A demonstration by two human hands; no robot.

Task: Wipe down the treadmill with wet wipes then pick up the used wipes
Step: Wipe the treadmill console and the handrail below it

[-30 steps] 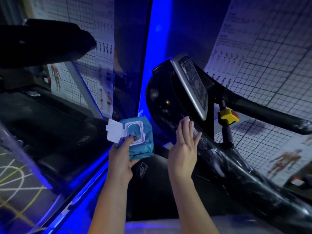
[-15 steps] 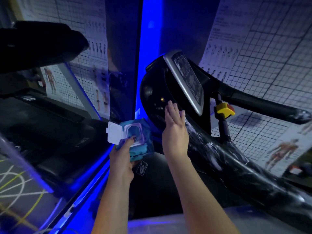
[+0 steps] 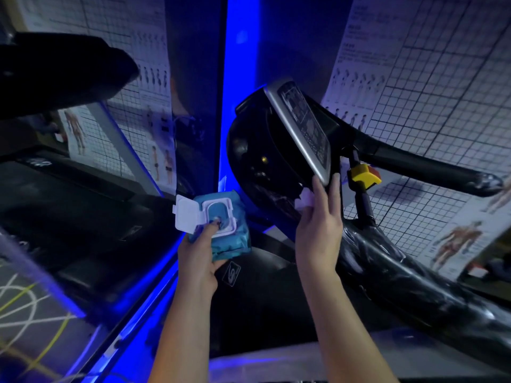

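Observation:
The black treadmill console (image 3: 257,150) with its silver display panel (image 3: 301,128) stands tilted in the middle of the view. My right hand (image 3: 320,225) presses a white wet wipe (image 3: 304,200) against the console just below the panel's lower corner, fingers straight. My left hand (image 3: 199,250) grips a teal pack of wet wipes (image 3: 229,239), its white flip lid (image 3: 186,214) standing open and my thumb on the opening. The pack hangs left of the console, apart from it.
A yellow safety key (image 3: 365,174) sits on a post right of the panel. A black handrail (image 3: 431,167) runs to the right and a plastic-wrapped black rail (image 3: 414,280) slopes down right. Another treadmill (image 3: 69,205) stands at left. Grid posters cover the walls.
My right hand has slid the wipe from the console's lower side rightward and up, under the display panel's corner. The left hand still holds the pack in about the same place.

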